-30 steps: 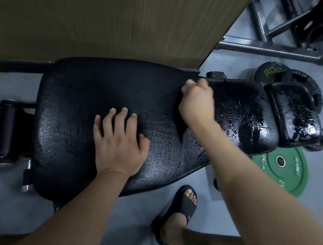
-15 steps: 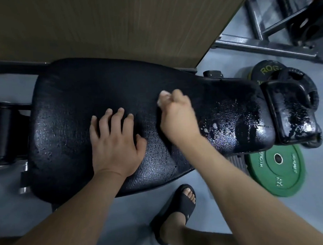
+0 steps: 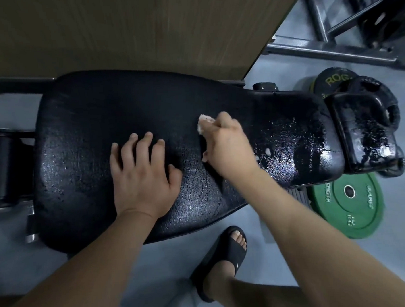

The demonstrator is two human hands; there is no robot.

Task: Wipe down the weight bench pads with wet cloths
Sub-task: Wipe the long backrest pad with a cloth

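Observation:
A long black bench pad (image 3: 91, 125) lies across the view, cracked and wet, with shiny water drops on its right part. A smaller black pad (image 3: 363, 127) sits at its right end, also wet. My left hand (image 3: 142, 177) rests flat on the middle of the long pad, fingers spread. My right hand (image 3: 226, 143) grips a small pale wet cloth (image 3: 203, 122) and presses it on the pad just right of the left hand. Most of the cloth is hidden inside the fist.
A wooden panel (image 3: 145, 32) stands behind the bench. A green weight plate (image 3: 352, 204) lies on the grey floor at right, black plates (image 3: 333, 80) behind it, a metal rack frame (image 3: 331, 48) beyond. My sandalled foot (image 3: 226, 252) stands in front of the bench.
My right hand with the cloth has slid left along the pad, from near its narrow right part toward the middle. The left hand has stayed flat in place.

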